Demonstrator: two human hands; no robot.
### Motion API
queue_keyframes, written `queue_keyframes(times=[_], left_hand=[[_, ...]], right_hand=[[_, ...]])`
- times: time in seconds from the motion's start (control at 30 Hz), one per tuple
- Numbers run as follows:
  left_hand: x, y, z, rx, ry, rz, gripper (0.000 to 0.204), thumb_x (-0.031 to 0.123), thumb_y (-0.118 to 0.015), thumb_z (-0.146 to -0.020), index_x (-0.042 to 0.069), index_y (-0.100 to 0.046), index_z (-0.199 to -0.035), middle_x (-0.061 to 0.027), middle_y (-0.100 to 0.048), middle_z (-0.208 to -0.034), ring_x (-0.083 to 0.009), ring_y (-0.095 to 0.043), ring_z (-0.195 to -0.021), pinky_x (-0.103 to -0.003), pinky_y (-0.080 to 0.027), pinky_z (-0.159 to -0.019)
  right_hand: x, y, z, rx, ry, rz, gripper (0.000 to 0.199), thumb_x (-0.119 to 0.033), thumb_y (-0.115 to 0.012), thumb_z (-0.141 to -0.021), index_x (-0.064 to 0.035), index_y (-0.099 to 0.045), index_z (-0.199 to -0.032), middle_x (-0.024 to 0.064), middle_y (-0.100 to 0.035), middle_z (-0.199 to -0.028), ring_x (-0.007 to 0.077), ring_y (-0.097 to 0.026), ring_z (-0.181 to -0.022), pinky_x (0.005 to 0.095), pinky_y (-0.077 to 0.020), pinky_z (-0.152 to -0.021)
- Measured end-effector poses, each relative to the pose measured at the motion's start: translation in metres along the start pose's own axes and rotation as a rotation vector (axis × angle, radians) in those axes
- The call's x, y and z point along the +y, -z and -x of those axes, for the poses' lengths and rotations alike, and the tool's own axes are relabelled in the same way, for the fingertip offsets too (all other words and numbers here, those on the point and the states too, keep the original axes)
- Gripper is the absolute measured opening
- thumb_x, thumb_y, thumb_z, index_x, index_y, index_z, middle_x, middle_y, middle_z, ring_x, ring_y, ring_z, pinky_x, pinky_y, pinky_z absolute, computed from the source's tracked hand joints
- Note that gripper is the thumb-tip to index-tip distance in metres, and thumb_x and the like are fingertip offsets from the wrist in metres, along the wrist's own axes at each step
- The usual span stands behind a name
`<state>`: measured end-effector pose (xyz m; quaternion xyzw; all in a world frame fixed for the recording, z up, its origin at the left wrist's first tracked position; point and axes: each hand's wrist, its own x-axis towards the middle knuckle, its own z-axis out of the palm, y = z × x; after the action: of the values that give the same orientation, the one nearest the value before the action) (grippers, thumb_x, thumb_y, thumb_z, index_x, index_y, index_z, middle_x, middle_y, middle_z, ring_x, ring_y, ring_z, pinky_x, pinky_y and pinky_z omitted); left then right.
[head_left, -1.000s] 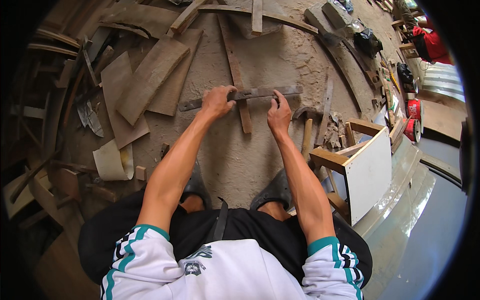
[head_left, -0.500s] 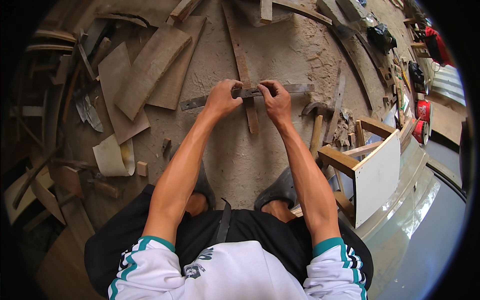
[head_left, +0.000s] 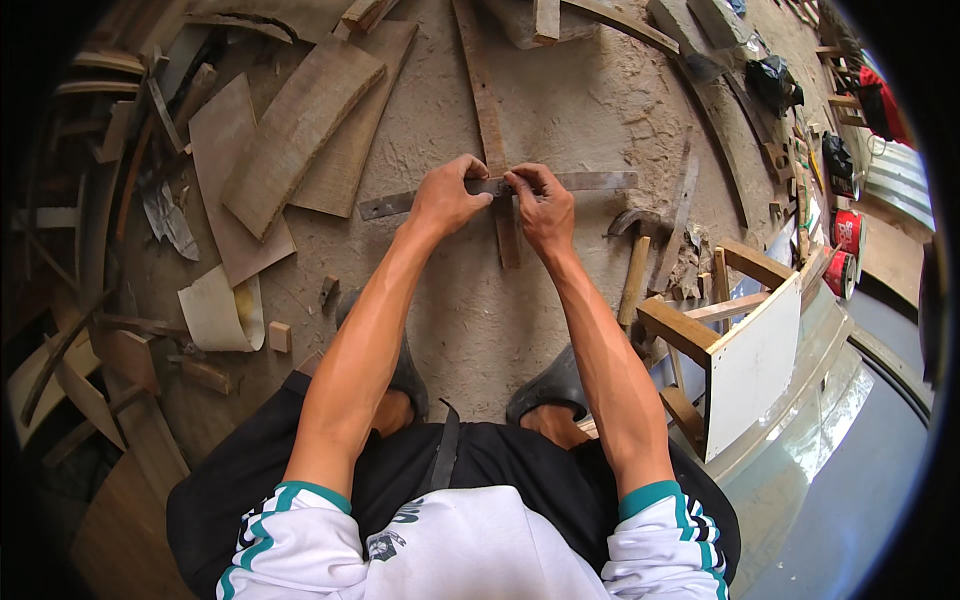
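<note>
A narrow dark strip (head_left: pixel 598 181) lies crosswise over a longer brown wooden strip (head_left: pixel 484 110) on the dusty ground ahead of me. My left hand (head_left: pixel 448 198) grips the crosswise strip just left of the crossing, thumb on the near side and fingers on the far side. Right at the crossing, my right hand (head_left: pixel 543 207) is closed in a pinch above the strips. Whatever sits between its fingertips is too small to make out. To the right of that hand, a claw hammer (head_left: pixel 634 280) with a wooden handle rests on the ground.
Wooden boards (head_left: pixel 305 135) and offcuts crowd the left side. A small wooden frame with a white panel (head_left: pixel 755 370) stands at the right, beside a large glassy curved sheet (head_left: pixel 800 500). Red cans (head_left: pixel 848 232) and a black plastic bag (head_left: pixel 772 82) lie farther right.
My right hand has shifted slightly left to the crossing, its fingertips drawn together. The left hand keeps its grip on the crosswise strip. The view has shifted a little.
</note>
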<state>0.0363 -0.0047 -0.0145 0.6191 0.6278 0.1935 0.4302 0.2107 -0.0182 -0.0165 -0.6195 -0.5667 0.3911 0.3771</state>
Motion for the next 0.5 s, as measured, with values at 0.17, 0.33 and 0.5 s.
queue_keyframes(times=[0.17, 0.33, 0.5], left_hand=[[-0.0003, 0.0003, -0.0008, -0.013, 0.025, -0.006, 0.037, 0.019, -0.080, -0.076, 0.006, -0.067, -0.108, -0.0136, -0.072, -0.107, -0.0276, -0.069, -0.104, -0.037, -0.054, -0.092], [-0.0022, 0.0003, -0.0007, -0.006, 0.025, -0.008, 0.037, 0.019, -0.080, -0.076, 0.005, -0.067, -0.108, -0.0135, -0.072, -0.106, -0.0274, -0.070, -0.103, -0.038, -0.054, -0.091], [0.0008, -0.0001, -0.0003, -0.012, 0.023, -0.002, 0.035, 0.018, -0.079, -0.077, 0.005, -0.068, -0.107, -0.0135, -0.073, -0.105, -0.0277, -0.069, -0.103, -0.038, -0.054, -0.091]], right_hand=[[0.0024, -0.0013, -0.0008, 0.017, 0.062, 0.035, 0.011, -0.011, -0.069, -0.092, -0.0042, -0.069, -0.101, 0.0110, -0.074, -0.086, 0.0184, -0.071, -0.080, 0.0298, -0.0535, -0.071], [0.0028, -0.0025, -0.0015, 0.043, 0.127, 0.073, 0.008, -0.011, -0.068, -0.091, -0.0057, -0.067, -0.097, 0.0158, -0.073, -0.084, 0.0330, -0.073, -0.078, 0.0368, -0.0544, -0.067], [0.0083, -0.0034, -0.0025, 0.052, 0.258, 0.179, 0.009, -0.012, -0.069, -0.089, -0.0082, -0.068, -0.097, 0.0129, -0.072, -0.082, 0.0332, -0.071, -0.076, 0.0408, -0.0531, -0.065]])
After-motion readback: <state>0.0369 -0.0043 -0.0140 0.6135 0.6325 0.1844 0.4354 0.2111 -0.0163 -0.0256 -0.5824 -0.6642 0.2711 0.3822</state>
